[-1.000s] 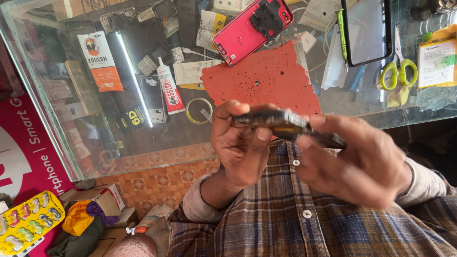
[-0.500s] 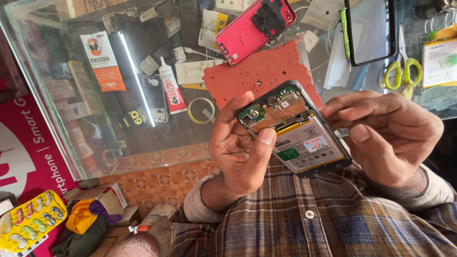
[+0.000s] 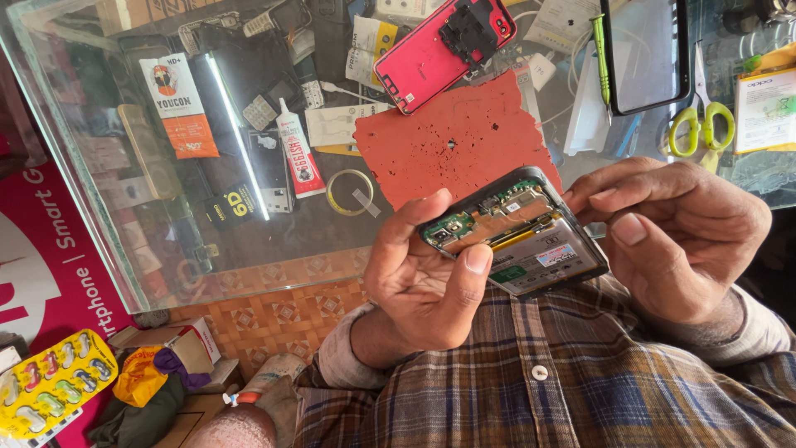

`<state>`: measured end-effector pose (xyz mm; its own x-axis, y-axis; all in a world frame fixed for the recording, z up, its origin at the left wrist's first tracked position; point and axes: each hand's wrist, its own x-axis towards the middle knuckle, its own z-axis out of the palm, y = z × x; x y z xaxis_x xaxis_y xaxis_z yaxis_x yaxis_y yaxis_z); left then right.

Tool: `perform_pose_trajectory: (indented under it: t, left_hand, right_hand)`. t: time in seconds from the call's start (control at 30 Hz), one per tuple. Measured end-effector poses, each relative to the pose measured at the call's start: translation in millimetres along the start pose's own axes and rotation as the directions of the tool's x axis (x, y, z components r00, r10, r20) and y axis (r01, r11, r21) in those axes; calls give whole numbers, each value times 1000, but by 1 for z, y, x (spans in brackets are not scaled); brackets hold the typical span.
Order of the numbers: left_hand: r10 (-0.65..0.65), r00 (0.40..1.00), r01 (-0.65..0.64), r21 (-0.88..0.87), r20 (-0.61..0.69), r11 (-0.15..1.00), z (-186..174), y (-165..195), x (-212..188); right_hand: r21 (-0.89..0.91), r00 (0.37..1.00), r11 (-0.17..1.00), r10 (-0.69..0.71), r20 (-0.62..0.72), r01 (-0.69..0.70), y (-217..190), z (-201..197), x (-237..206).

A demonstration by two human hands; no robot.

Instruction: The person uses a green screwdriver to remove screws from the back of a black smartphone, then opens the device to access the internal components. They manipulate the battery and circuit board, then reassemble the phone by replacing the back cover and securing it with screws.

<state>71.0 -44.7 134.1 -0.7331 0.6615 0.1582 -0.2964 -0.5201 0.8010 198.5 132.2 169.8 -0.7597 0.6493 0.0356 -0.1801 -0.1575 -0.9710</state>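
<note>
An opened phone (image 3: pixel 531 236) with its back off shows a green circuit board, a yellow strip and a silver-labelled battery. My left hand (image 3: pixel 419 282) grips its left end, with the thumb pressed on the lower edge beside the board. My right hand (image 3: pixel 680 241) holds the right end, fingertips on the top right corner and thumb near the side edge. I hold the phone tilted in the air above my checked shirt, at the near edge of a pitted red mat (image 3: pixel 452 137).
The glass counter (image 3: pixel 166 249) carries a pink phone back cover (image 3: pixel 439 50), a black phone screen (image 3: pixel 647 50), green-handled scissors (image 3: pixel 701 116), a green screwdriver (image 3: pixel 601 46), a glue tube (image 3: pixel 297 149) and a tape ring (image 3: pixel 348 191). A yellow blister pack (image 3: pixel 50 386) lies lower left.
The phone was edge-on a second ago; I have turned it so its open inside faces me. My right hand has shifted to the phone's right end.
</note>
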Motion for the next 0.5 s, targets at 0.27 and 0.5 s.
perform_pose_trajectory:
  t: [0.27,0.5]
  left_hand:
    - [32,997,-36,56,71,998,0,3,2]
    - [97,973,-137,188,208,973,3,11,13]
  right_hand:
    - [-42,1000,999,-6,20,7,1,0,2]
    - [-148,990,987,-35,137,56,-5,13,11]
